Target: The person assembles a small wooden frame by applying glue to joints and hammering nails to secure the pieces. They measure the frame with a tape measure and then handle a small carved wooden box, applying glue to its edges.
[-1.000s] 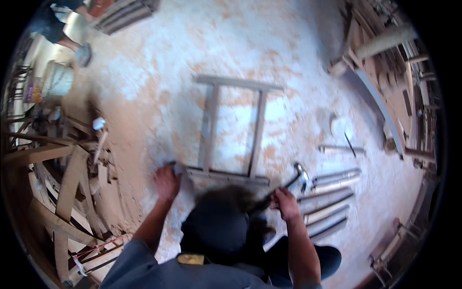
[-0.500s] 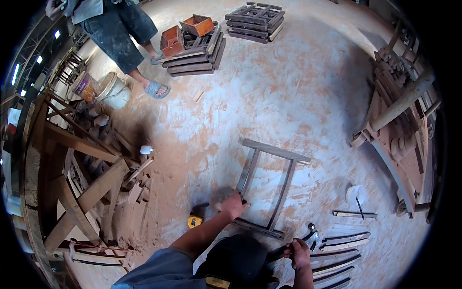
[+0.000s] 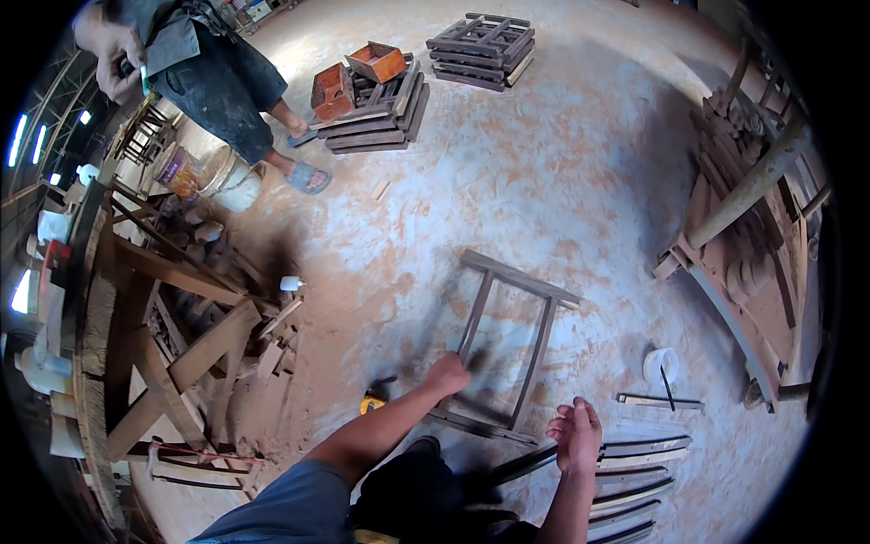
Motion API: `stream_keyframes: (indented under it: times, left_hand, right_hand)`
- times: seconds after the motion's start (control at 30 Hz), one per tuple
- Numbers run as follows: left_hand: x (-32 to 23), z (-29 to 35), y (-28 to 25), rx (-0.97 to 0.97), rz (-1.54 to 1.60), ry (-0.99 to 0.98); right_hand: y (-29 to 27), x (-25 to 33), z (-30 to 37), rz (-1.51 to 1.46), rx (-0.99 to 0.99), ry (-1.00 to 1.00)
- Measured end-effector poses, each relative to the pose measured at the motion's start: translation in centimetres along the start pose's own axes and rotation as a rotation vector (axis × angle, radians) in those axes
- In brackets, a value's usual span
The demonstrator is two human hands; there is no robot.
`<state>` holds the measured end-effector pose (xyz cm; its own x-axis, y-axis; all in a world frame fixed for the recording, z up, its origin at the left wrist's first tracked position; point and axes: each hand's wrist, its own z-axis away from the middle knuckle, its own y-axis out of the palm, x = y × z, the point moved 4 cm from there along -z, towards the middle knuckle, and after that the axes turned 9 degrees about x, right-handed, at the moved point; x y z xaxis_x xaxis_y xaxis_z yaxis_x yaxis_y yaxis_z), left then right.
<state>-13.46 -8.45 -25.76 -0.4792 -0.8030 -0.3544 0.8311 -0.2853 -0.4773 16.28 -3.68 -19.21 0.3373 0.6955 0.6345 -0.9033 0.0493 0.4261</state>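
Note:
A ladder-like wooden frame [image 3: 536, 358] of dark bars lies on the floor in front of me, its thick far bar [image 3: 521, 279] tilted down to the right. My left hand [image 3: 447, 374] is closed around its left rail, close to the near crossbar. My right hand [image 3: 576, 431] is raised just right of the frame's near corner, palm turned inward, fingers loosely curled and apart, with nothing visible in it. A dark stick-like piece [image 3: 521, 467] lies below and left of that hand; its full shape is hidden. Beside my left forearm sits a yellow tape measure [image 3: 372, 403].
Dark wooden strips [image 3: 634, 490] lie at lower right, near a white tub [image 3: 661, 365] with a thin stick. A wooden workbench with scraps [image 3: 213, 354] stands left, a timber rack [image 3: 739, 236] right. Stacked frames [image 3: 480, 50] and orange boxes [image 3: 376, 62] lie beyond, near a standing person [image 3: 222, 91].
My right hand has let go of the hammer and risen; the hammer's head no longer shows. My left hand stays on the frame. The person at far left now has both hands in view.

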Motion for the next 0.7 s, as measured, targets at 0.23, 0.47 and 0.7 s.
stream_keyframes:
  times: [0.23, 0.47, 0.7]
  left_hand:
    - [-0.6, 1.4, 0.0, -0.165, 0.357, -0.059]
    - [-6.6, 18.2, -7.2, 0.043, 0.282, -0.03]
    - [-8.6, 36.2, -14.2, 0.138, 0.23, 0.179]
  right_hand:
    - [4.5, 6.0, 5.6, 0.142, 0.056, 0.019]
    - [2.1, 10.3, 11.2, 0.859, -0.082, -0.097]
    - [12.8, 13.8, 20.5, 0.338, -0.004, 0.177]
